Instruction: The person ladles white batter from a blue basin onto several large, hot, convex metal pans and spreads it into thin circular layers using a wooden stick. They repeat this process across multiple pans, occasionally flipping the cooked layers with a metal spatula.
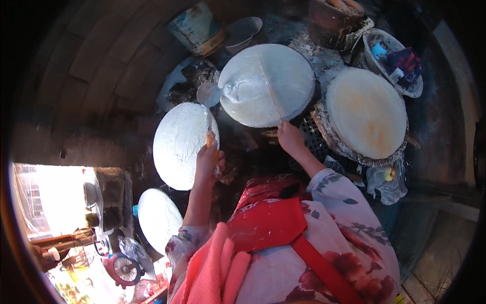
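Note:
My left hand (206, 161) is closed around the orange handle of a ladle (208, 95). Its round bowl is beside the left edge of the central round white surface (298, 71), where a wet, shiny patch of pale liquid lies. My right hand (290, 138) pinches a long thin stick (267, 77), which crosses that surface from its near edge to the far rim. Under the ladle's handle is another round white surface (177, 147). A third (158, 218) is lower left, partly behind my left arm. On the right sits a round surface (367, 111) with a yellow-brown tinge.
A stained bucket (195, 30) and a shallow basin (244, 31) stand at the back left. Behind the right round are a brown pot (329, 25) and a white bowl (374, 43) holding a blue item and dark cloth. A plastic bag (392, 187) hangs below. A fan (124, 268) is lower left.

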{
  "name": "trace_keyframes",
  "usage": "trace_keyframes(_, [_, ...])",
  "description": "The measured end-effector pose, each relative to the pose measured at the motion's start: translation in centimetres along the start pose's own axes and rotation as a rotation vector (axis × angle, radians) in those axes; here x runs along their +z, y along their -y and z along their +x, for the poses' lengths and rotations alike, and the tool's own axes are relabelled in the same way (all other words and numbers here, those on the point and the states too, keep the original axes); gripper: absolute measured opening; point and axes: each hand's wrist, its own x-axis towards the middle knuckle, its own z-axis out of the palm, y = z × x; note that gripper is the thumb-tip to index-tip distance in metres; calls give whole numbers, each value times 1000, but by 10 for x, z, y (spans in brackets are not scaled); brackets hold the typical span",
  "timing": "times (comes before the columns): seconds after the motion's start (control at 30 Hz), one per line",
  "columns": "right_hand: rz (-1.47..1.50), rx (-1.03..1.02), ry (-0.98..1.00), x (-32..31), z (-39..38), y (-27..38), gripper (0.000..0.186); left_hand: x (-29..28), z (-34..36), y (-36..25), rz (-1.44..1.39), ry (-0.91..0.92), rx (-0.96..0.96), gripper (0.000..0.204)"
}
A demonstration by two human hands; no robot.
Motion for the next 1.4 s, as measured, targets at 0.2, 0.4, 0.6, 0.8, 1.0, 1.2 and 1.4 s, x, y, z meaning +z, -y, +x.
trace_keyframes(0.2, [170, 34, 339, 34, -29, 30, 26, 25, -3, 12, -11, 42, -69, 26])
trace_keyframes(0.4, [418, -91, 333, 23, -32, 38, 25, -1, -40, 18, -553, 239, -35, 31])
trace_keyframes(0.6, [369, -359, 149, -5, -34, 58, 23, -4, -28, 4, -953, 325, -171, 41])
trace_keyframes(0.8, [163, 14, 18, -53, 22, -19, 27, -2, -48, 5, -1097, 642, 173, 44])
trace_keyframes(1.0, [-322, -310, 444, -64, -3, 0, 21, -10, -75, 5, -688, 227, 159, 36])
trace_keyframes(1.2, [-284, -102, 153, -78, 61, -11, 22, -32, -134, 37, -808, 75, 172, 36])
trace_keyframes(1.4, [-362, -324, 479, -62, 17, 13, 27, -45, -174, 72, -963, 29, 221, 39])
